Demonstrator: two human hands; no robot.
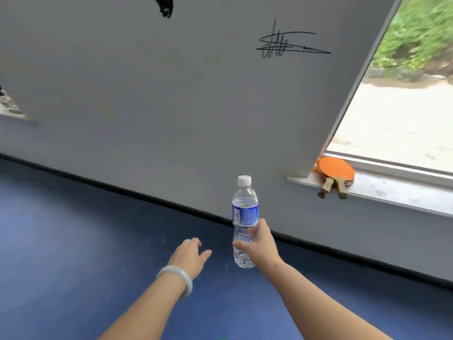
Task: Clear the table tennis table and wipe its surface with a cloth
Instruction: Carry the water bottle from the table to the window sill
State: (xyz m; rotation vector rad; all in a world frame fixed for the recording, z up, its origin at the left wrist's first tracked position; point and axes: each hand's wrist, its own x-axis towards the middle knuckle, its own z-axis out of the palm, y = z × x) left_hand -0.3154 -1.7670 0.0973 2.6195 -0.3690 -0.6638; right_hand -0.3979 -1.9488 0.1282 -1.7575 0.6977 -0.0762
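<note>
At the left end of the windowsill (392, 190), hard against the corner of the window recess, lie two table tennis paddles (335, 171). They are stacked, with round orange rubber faces and worn wooden handles that stick out over the sill's front edge. The sill is pale, smooth and slightly mottled.

Left of the sill and lower in the view, a water bottle (245, 212) is held upright in the air, resting on nothing. It is clear ribbed plastic with a white screw cap (244, 180) and a glossy blue label (245, 223) round its middle. The right hand (259, 244) grips its lower half, fingers and thumb curled round the body just below the label.

The left hand (191, 253) is extended beside it, apart from the bottle, fingers loosely spread and holding nothing. A smooth, pale, rounded bangle (176, 278) sits on that wrist.

Behind stands a matt grey wall (171, 94) bearing a black scribbled mark (289, 44). A black strip (122, 185) runs along its foot, where it meets a blue, faintly scuffed surface (61, 241). Whether that surface is floor or table cannot be told.
</note>
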